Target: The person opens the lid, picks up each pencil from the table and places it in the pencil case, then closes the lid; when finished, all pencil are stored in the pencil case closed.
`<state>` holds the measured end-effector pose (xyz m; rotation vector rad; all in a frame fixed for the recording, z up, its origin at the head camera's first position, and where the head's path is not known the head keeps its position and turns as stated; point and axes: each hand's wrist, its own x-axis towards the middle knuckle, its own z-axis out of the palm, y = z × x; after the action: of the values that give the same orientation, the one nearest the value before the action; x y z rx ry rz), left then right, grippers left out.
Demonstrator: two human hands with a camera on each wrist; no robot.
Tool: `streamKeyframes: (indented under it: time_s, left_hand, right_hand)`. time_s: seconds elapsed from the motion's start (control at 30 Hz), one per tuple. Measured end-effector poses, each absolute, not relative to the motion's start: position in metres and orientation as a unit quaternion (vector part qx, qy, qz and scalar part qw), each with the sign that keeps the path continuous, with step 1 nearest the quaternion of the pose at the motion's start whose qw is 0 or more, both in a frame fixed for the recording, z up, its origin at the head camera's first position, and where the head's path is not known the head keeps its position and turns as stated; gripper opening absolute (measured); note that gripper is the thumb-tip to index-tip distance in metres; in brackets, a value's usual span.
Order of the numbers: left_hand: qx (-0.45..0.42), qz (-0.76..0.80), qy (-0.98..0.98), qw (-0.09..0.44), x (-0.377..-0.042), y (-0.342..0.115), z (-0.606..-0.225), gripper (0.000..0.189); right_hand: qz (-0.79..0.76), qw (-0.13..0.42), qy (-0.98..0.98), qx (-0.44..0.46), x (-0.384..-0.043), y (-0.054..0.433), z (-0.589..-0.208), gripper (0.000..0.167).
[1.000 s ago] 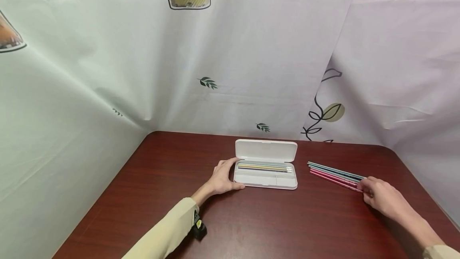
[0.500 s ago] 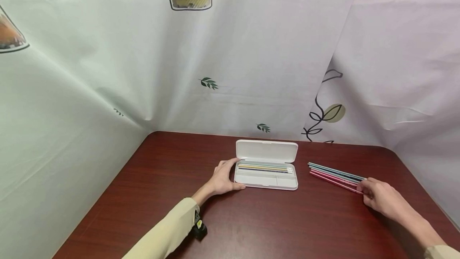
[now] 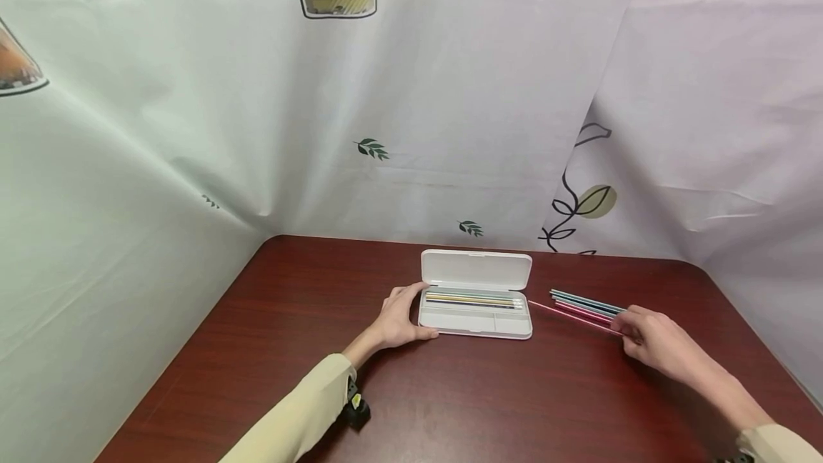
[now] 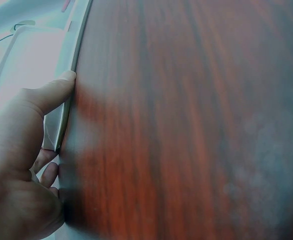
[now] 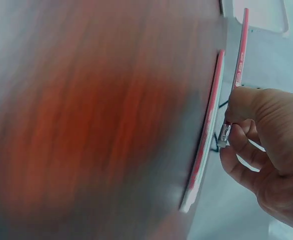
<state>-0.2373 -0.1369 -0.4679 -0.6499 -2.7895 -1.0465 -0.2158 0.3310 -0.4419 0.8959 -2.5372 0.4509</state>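
Observation:
A white pencil case [image 3: 459, 321] lies on the table with its lid [image 3: 476, 270] raised at the back. Several pencils [image 3: 472, 299], yellow and dark ones among them, fill its rear compartment. My left hand [image 3: 397, 317] grips the case's left end, thumb at the front edge and index finger at the back corner. Between thumb and fingers, my right hand [image 3: 659, 340] pinches a pink pencil [image 5: 242, 50] near its metal eraser end. That pencil slants up and points left toward the case. Beside it on the table lie teal pencils [image 3: 585, 301] and more pink [image 5: 210, 115], partly hidden by the hand.
The dark red wooden table [image 3: 489, 391] reaches back to a pale printed cloth [image 3: 450, 91] hanging behind it. The cloth also runs along the left and right sides. A black device [image 3: 356, 409] sits at the left wrist.
The right hand has lifted one pink pencil away from the bunch and moved left with it, its tip now near the case's right edge. The left hand stays on the case.

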Motion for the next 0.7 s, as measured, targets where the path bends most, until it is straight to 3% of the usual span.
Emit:
streamKeyframes:
  time_s: [0.7]
  left_hand:
    - [-0.208,-0.351,-0.912,0.041,-0.238,-0.137,-0.469,0.091]
  right_hand:
    - [0.186,0.177,-0.89,0.377,-0.236,0.273,-0.434,0.032]
